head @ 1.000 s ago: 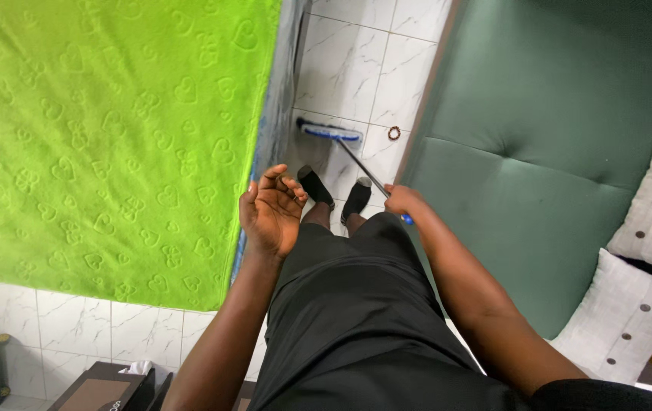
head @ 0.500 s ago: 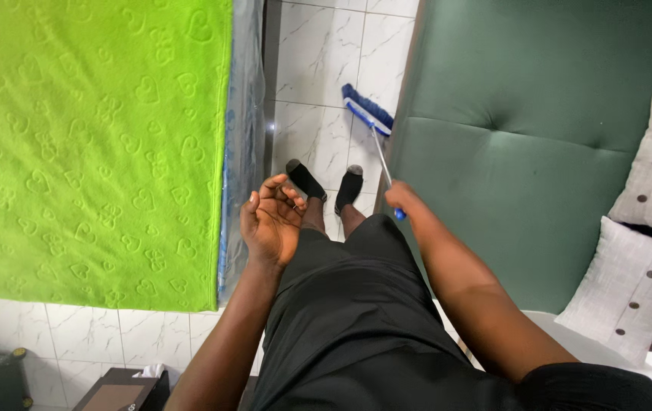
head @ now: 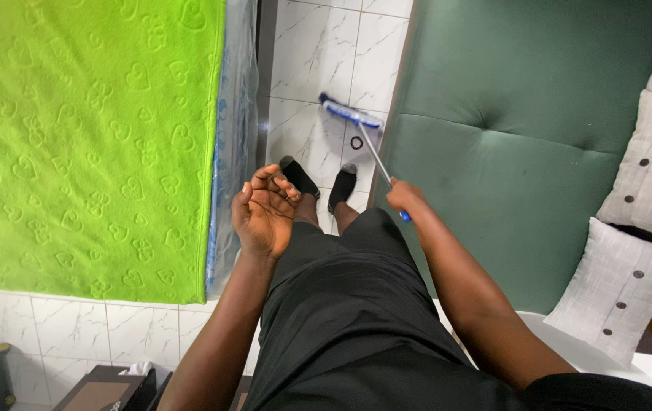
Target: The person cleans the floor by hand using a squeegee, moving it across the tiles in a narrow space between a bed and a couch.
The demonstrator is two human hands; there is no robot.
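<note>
Fingers of the right hand (head: 404, 196) are wrapped tight around the thin metal handle of a broom (head: 364, 138). The blue end of the handle is seen just under that hand. The broom head, blue and white, is laid flat on the white tile floor (head: 318, 46), just in front of two feet in black socks (head: 318, 181). It is placed between a bed and a sofa, with one end close to the sofa's edge.

A small dark ring (head: 356, 142) is seen on the floor, just beside the broom head and the handle.

The left hand (head: 263, 211) is held up in the air, palm up. Its fingers are curled in loosely, and nothing is held in it. It is kept near the side of the bed.

A bright green blanket (head: 90, 137) with heart shapes is spread over the bed on the left. A dark green sofa (head: 524, 152) is seen on the right, with grey cushions (head: 630, 228) with buttons laid on it. Black shorts (head: 349, 320) are worn by the person.
</note>
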